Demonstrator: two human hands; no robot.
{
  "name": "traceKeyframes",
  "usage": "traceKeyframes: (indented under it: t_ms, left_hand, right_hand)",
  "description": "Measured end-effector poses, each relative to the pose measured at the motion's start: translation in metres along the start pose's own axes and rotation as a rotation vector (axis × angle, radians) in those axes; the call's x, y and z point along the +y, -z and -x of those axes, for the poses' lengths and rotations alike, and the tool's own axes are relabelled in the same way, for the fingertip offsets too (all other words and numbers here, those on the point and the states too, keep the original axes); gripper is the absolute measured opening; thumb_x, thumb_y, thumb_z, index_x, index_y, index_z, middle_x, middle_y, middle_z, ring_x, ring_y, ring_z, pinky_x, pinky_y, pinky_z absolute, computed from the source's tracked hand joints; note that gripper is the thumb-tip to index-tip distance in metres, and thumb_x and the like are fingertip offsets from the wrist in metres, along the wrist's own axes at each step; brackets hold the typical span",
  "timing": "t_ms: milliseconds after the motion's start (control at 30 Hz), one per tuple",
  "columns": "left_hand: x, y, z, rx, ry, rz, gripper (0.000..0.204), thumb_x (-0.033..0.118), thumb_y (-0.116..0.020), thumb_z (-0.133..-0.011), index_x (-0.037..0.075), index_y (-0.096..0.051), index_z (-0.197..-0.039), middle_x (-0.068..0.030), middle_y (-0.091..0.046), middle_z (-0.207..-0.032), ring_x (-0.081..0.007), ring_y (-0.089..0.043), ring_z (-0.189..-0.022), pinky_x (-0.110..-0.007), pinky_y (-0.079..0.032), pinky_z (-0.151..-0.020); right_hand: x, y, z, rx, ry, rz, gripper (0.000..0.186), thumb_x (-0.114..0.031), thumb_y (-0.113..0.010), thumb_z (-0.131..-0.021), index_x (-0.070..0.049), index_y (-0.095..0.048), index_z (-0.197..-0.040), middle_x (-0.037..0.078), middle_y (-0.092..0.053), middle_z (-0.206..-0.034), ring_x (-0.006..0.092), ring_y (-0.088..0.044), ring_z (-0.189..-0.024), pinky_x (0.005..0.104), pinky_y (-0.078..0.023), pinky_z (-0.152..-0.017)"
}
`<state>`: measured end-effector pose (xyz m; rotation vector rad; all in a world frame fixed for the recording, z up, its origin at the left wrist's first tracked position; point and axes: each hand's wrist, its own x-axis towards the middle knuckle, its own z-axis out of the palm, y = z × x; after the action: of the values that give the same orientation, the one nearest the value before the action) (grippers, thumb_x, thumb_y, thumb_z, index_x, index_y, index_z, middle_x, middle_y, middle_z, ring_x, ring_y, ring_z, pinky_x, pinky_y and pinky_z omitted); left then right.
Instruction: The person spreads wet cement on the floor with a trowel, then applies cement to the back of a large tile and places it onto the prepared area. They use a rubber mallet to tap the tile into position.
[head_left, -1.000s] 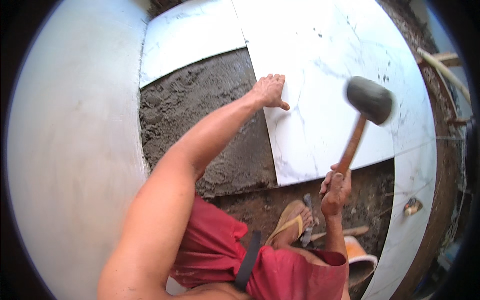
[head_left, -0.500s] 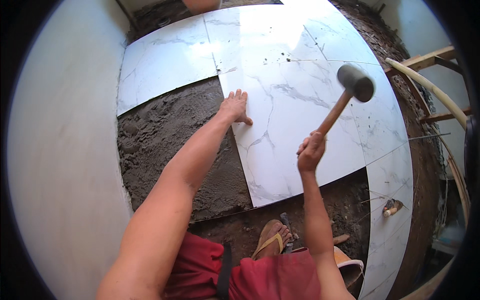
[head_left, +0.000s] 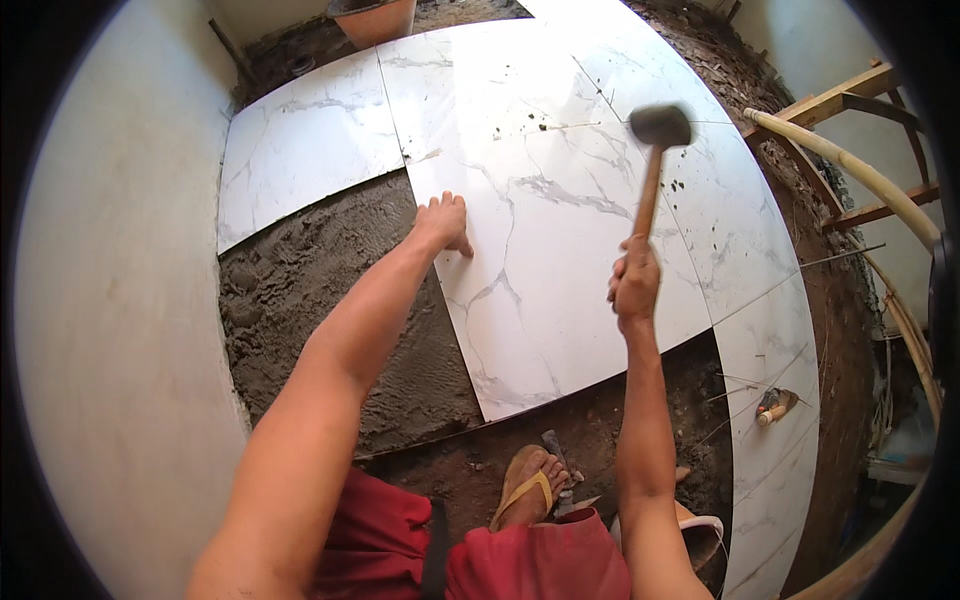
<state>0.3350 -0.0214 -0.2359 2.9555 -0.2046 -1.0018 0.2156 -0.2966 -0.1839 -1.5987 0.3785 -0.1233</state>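
one mallet [head_left: 655,160] handle inside right fingers [head_left: 622,290], left fingers [head_left: 452,222] on tile [head_left: 560,260]

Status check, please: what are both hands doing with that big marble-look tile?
Left hand flat on tile edge. Right hand grips mallet, head above tile. Bare mortar bed alongside.

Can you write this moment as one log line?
left hand: pressing marble-look tile edge | right hand: gripping rubber mallet, raised over tile | mortar bed: bare

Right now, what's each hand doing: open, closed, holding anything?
Left hand: open, pressing flat on the white marble-patterned floor tile.
Right hand: closed around the wooden-handled black rubber mallet.
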Motion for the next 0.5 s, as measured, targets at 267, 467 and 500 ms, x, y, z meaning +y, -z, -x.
traceKeyframes:
  t_ms: [267, 467, 500]
  left_hand:
    - [0.104, 0.002, -0.014, 0.115, -0.229, 0.140, 0.121, 0.044, -0.084, -0.058, 0.017, -0.012, -0.151, -0.0059, -0.008, -0.158, -0.0341, -0.009, -0.144, -0.073, -0.026, -0.102]
    - [0.121, -0.003, -0.011, 0.111, -0.226, 0.163, 0.121, 0.034, -0.089, -0.052, 0.017, -0.018, -0.149, -0.0041, -0.012, -0.157, -0.0343, -0.011, -0.143, -0.076, -0.028, -0.098]
    - [0.119, -0.006, -0.010, 0.106, -0.210, 0.172, 0.122, 0.033, -0.089, -0.052, 0.017, -0.018, -0.149, -0.0039, -0.012, -0.157, -0.0345, -0.011, -0.143, -0.076, -0.028, -0.098]
  right_hand:
    - [-0.035, 0.001, -0.029, 0.322, 0.737, 0.234, 0.035, -0.030, -0.033, -0.103, 0.001, -0.047, -0.112, 0.002, -0.045, -0.070, 0.0094, -0.046, -0.055, 0.0256, -0.043, -0.055]
    - [0.086, 0.018, -0.065, 0.242, 0.203, 0.590, 0.040, -0.037, -0.038, -0.100, 0.000, -0.050, -0.106, 0.015, -0.056, -0.079, 0.0275, -0.055, -0.068, 0.0405, -0.045, -0.063]
    - [0.064, 0.008, -0.058, 0.199, 0.154, 0.528, 0.045, -0.038, -0.036, -0.100, 0.003, -0.048, -0.111, 0.025, -0.062, -0.090, 0.0414, -0.061, -0.085, 0.0455, -0.048, -0.076]
